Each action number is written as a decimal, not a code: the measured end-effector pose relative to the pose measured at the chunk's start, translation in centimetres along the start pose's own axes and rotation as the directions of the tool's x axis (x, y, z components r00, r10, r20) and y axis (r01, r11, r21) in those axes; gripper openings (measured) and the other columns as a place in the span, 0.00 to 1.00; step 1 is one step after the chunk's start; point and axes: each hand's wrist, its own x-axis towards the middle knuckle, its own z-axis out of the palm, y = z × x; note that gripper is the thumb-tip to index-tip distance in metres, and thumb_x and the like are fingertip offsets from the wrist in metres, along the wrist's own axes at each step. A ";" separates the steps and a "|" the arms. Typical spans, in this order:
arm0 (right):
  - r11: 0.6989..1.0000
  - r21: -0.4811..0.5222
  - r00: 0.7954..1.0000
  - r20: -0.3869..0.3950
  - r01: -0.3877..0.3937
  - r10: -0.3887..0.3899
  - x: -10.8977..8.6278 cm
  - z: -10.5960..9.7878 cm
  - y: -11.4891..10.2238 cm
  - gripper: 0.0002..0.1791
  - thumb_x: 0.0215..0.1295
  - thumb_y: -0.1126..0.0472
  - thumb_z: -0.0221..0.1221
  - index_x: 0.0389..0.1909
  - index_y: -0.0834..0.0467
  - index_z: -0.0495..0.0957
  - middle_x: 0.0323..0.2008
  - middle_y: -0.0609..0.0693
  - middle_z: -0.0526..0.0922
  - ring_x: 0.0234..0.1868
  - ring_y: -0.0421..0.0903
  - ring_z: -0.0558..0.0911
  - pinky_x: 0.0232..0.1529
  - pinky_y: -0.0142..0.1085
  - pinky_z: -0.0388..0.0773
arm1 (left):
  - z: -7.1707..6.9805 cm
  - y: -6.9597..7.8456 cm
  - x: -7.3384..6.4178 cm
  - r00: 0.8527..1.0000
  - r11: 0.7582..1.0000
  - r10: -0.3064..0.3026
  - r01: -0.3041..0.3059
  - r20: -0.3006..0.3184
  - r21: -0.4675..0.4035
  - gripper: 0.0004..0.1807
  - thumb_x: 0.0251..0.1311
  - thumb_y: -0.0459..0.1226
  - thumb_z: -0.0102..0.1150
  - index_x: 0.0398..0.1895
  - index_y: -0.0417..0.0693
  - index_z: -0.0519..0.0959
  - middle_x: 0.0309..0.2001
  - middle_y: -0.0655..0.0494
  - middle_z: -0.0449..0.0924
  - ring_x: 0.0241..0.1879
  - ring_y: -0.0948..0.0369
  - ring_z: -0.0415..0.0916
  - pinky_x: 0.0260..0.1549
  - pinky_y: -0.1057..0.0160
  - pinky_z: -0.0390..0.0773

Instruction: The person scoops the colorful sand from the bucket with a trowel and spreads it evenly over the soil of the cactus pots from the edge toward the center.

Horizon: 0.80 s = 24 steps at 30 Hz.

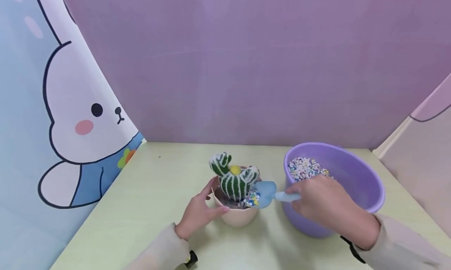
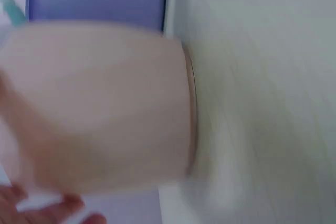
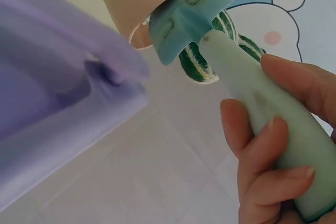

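A green crocheted cactus with white edging and a yellow flower stands in a pale pink flower pot. My left hand holds the pot by its left side, thumb at the near rim; the pot fills much of the left wrist view. The handle of a light blue toy trowel is gripped in my right hand. The trowel's blade tilts over the pot's right rim, with colourful pebbles at its tip, beside the cactus. In the right wrist view, fingers wrap the pale handle.
Right of the pot stands a purple bucket with many small colourful pebbles inside; my right forearm crosses its near rim. Everything rests on a light tabletop. A purple backdrop rises behind, a rabbit-print sheet at left.
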 end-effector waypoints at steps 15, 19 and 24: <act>1.000 -0.015 0.998 0.066 -0.003 0.004 0.3 -0.3 0.5 0.12 0.43 0.62 0.71 0.33 0.49 0.87 0.25 0.39 0.84 0.21 0.38 0.76 0.26 0.41 0.76 | -1.6 -2.8 2.3 0.982 0.984 0.157 -0.146 0.110 -0.101 0.43 0.50 0.35 0.71 0.69 0.36 0.62 0.61 0.35 0.70 0.59 0.37 0.66 0.55 0.36 0.65; 0.999 0.032 0.996 0.090 0.019 -0.022 -0.4 -0.3 0.8 0.09 0.49 0.61 0.65 0.33 0.49 0.85 0.22 0.35 0.79 0.21 0.34 0.70 0.24 0.35 0.71 | -1.9 -3.8 3.0 0.967 0.978 0.174 -0.148 0.184 -0.148 0.42 0.53 0.35 0.69 0.69 0.34 0.61 0.64 0.35 0.66 0.61 0.38 0.64 0.55 0.36 0.64; 0.994 0.032 0.980 0.172 -0.103 0.097 -1.1 -0.6 1.3 0.03 0.54 0.57 0.61 0.30 0.47 0.81 0.15 0.36 0.67 0.20 0.38 0.65 0.23 0.36 0.66 | -2.0 -4.1 3.7 0.951 0.966 0.216 -0.174 0.223 -0.193 0.45 0.54 0.40 0.69 0.71 0.34 0.57 0.63 0.34 0.68 0.56 0.40 0.67 0.50 0.42 0.68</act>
